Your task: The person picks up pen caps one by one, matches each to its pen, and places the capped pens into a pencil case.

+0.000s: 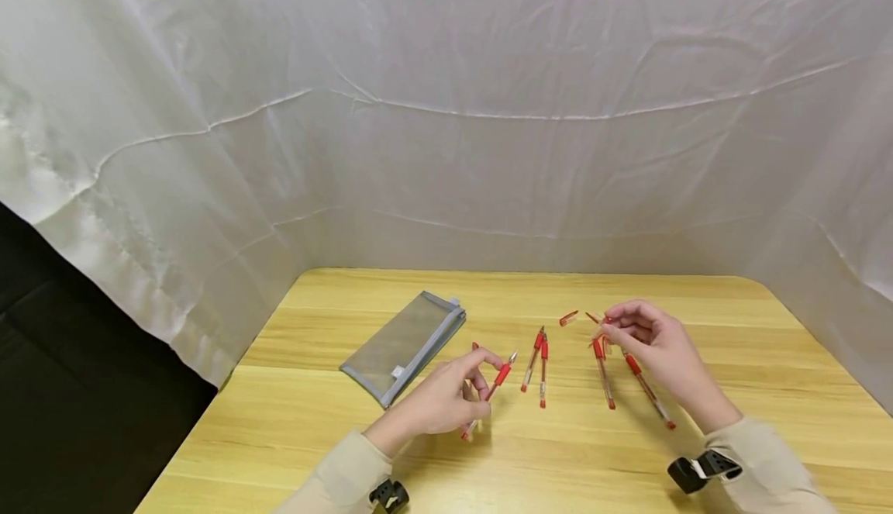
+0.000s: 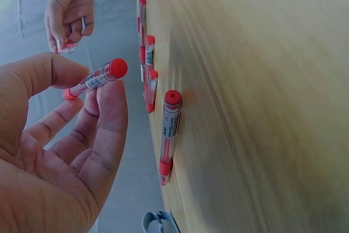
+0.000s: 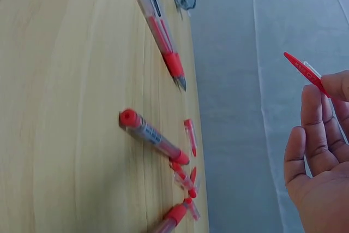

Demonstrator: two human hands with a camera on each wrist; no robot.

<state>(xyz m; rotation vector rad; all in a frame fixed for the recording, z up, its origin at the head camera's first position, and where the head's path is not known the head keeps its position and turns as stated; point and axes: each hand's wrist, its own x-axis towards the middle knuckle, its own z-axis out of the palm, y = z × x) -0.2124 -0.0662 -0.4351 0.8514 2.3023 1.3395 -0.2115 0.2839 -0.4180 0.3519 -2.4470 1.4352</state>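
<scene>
Between its thumb and fingers my left hand [image 1: 443,398] pinches an uncapped red gel pen [image 1: 502,375], raised over the table with its metal tip pointing up and away. Its red end plug faces the camera in the left wrist view. Another red pen [image 2: 170,129] lies on the wood beside that hand, mostly hidden behind it in the head view. My right hand [image 1: 656,347] holds a red and clear pen cap [image 3: 308,73] by thumb and fingertips. Under and beside the right hand lie two pens, one on the left [image 1: 605,378] and one on the right [image 1: 650,391].
Two uncapped pens [image 1: 543,370] lie side by side between the hands. Several loose caps, one a red cap [image 1: 568,318], lie near the right hand. A grey mesh zip pouch [image 1: 401,339] rests left of the left hand. Pale curtain [image 1: 488,173] hangs behind the wooden table [image 1: 579,467].
</scene>
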